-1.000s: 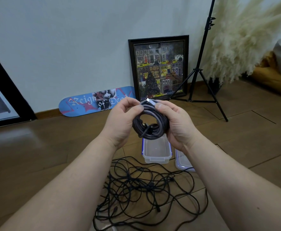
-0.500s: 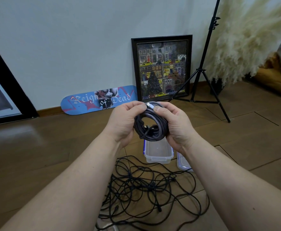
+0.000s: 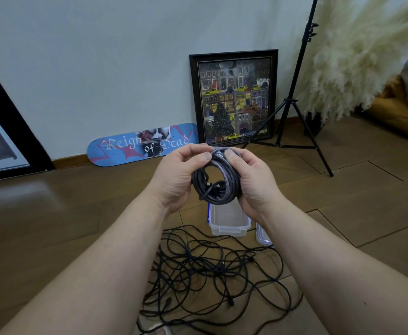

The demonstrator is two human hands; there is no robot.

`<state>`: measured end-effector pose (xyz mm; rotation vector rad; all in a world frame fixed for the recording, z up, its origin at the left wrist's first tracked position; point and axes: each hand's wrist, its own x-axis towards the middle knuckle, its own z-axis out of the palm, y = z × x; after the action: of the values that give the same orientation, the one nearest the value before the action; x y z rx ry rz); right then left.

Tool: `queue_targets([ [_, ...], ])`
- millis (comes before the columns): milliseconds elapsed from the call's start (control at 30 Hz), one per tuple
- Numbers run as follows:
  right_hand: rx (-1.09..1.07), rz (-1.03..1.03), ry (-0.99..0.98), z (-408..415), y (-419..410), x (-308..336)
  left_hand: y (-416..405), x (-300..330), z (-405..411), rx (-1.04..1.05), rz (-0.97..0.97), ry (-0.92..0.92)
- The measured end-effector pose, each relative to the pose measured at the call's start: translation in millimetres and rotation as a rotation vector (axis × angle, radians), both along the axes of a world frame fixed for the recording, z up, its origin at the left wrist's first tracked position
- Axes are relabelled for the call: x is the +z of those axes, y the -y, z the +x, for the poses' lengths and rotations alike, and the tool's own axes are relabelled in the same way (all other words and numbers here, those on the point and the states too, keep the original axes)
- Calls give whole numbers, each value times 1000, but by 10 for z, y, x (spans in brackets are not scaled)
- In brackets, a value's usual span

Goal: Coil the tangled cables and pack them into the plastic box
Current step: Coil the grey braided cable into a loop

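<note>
A coil of grey braided cable [image 3: 218, 183] is held up in front of me above the floor. My left hand [image 3: 178, 175] grips its left side, thumb and forefinger pinching the top. My right hand [image 3: 251, 182] grips the right side, its thumb pressing the cable's end against the top of the coil. Directly below the coil stands the clear plastic box [image 3: 229, 222], open, with a blue-edged rim. A loose tangle of thin black cables [image 3: 212, 272] sprawls on the wooden floor in front of the box.
The box's lid [image 3: 262, 236] lies right of it, partly behind my right forearm. A skateboard deck [image 3: 140, 143] and a framed picture [image 3: 234, 97] lean on the wall. A black tripod [image 3: 294, 105] and pampas grass [image 3: 357, 56] stand at the right.
The cable's light-coloured end, which stuck out at the top of the coil, is now tucked under my thumbs. Both hands stay on the coil; the view shifted slightly.
</note>
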<state>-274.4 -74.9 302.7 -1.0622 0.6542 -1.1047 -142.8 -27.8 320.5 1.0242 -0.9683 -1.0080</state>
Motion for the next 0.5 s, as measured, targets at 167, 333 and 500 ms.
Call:
queue_targets([
  [167, -2, -69, -59, 26, -21, -12, -1, -15, 10, 55, 16, 14],
  [333, 109, -254, -189, 28, -65, -56, 39, -27, 36, 177, 38, -68],
  [500, 47, -223, -134, 7, 2, -61, 23, -74, 49, 112, 195, -66],
])
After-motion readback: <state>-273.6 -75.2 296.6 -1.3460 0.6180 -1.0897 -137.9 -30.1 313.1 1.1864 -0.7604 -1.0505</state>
